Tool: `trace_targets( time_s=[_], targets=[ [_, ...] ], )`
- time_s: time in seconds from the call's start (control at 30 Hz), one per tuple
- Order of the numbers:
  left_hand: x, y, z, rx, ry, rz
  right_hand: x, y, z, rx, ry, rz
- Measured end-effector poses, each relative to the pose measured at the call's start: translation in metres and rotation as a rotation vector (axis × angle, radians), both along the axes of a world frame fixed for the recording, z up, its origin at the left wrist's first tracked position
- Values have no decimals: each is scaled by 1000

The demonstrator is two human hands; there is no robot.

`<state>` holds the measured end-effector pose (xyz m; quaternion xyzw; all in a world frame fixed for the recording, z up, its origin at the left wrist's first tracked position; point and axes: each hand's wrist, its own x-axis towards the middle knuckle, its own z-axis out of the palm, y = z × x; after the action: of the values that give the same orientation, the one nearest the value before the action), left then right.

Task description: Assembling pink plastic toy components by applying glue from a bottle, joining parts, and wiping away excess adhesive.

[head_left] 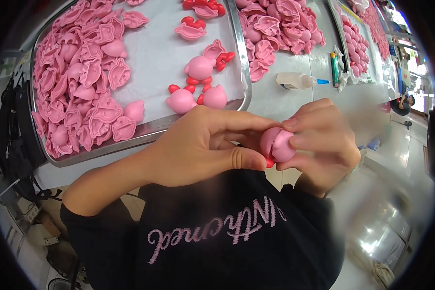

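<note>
Between my two hands, close in front of my chest, is a round pink toy figure (280, 145) made of two shell halves, with a gap showing along its seam. A bit of a red foot pokes out at its underside. My left hand (212, 142) pinches it from the left, thumb low and fingers behind. From the right, the fingertips of my right hand (324, 145) press on the other half. Just beyond my left hand, on the tray, stand several pink figures with red feet, among them one round figure (200, 68).
A metal tray (246, 72) lined with white holds a heap of pink shell halves (82, 82) at its left. More pink shells (285, 24) lie on the table beyond. A clear bottle with a blue tip (297, 80) and a green tube (334, 67) lie at right.
</note>
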<state>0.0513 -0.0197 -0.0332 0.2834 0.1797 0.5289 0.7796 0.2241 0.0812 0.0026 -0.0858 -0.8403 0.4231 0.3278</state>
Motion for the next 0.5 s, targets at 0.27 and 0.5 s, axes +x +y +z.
trace_targets(
  time_s=[0.27, 0.5],
  targets=[
    [-1, 1, -1, 30, 39, 36, 1, 1, 0, 34, -12, 4],
    [0, 0, -2, -33, 82, 67, 0, -3, -2, 31, 6, -19]
  ],
)
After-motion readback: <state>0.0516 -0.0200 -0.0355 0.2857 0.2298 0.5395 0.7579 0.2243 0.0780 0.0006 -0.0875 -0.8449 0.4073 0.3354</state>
